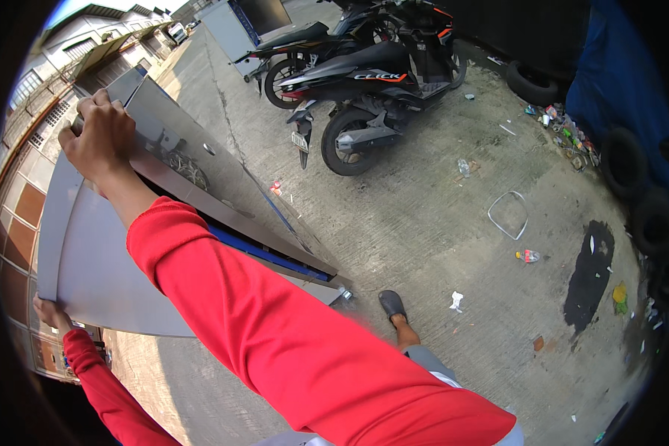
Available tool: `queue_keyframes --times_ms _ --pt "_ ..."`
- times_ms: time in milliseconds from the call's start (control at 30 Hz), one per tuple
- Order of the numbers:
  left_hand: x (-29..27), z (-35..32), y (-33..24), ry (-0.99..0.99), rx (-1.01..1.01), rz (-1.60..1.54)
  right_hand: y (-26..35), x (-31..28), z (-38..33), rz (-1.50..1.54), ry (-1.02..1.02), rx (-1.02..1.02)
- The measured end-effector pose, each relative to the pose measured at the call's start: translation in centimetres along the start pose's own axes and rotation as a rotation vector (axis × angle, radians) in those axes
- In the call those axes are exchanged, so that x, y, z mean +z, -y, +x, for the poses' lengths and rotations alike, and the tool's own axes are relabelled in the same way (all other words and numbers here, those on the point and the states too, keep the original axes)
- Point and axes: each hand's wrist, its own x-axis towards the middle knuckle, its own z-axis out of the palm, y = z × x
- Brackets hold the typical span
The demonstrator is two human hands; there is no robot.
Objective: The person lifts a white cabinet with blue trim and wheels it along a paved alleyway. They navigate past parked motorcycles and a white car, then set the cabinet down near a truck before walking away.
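A tall grey metal cabinet [119, 260] leans at the left, with a brownish front frame, a shiny reflective front panel and a blue strip [267, 256] along its edge. My right hand [100, 141] reaches across to its upper front edge, fingers curled over it. Lower down, at the far-left edge, my left hand [50, 314] grips the side; part of its fingers is hidden behind the panel. A small metal foot or caster [345, 293] shows at the cabinet's bottom corner, close to my dark clog [392, 305].
Beyond the cabinet, a black motor scooter [372, 93] and a second motorcycle [297, 56] are parked on the concrete. Behind them stands another grey cabinet [227, 33]. Old tyres [533, 83], a blue tarp [621, 82], a wire loop [508, 215] and litter line the right.
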Motion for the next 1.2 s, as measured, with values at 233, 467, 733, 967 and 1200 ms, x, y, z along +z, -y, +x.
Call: queue_keyframes --times_ms 233,467,733,967,1200 --pt "18.8 14.5 12.1 0.165 -0.003 -0.063 -15.7 17.6 6.9 0.019 -0.039 -0.067" --pt "38.6 25.7 20.6 0.158 -0.006 -0.108 -30.7 30.4 14.5 -0.001 -0.111 -0.109" --pt "66.9 31.0 25.1 0.01 -0.103 -0.32 -49.5 44.2 26.7 -0.106 -0.113 -0.251" --pt "90.0 40.0 32.0 0.046 -0.088 -0.181 -67.0 57.8 38.3 -0.149 -0.091 -0.263" --pt "112.4 50.1 36.6 0.209 -0.143 -0.243 -84.0 71.0 50.3 -0.18 -0.182 -0.278"
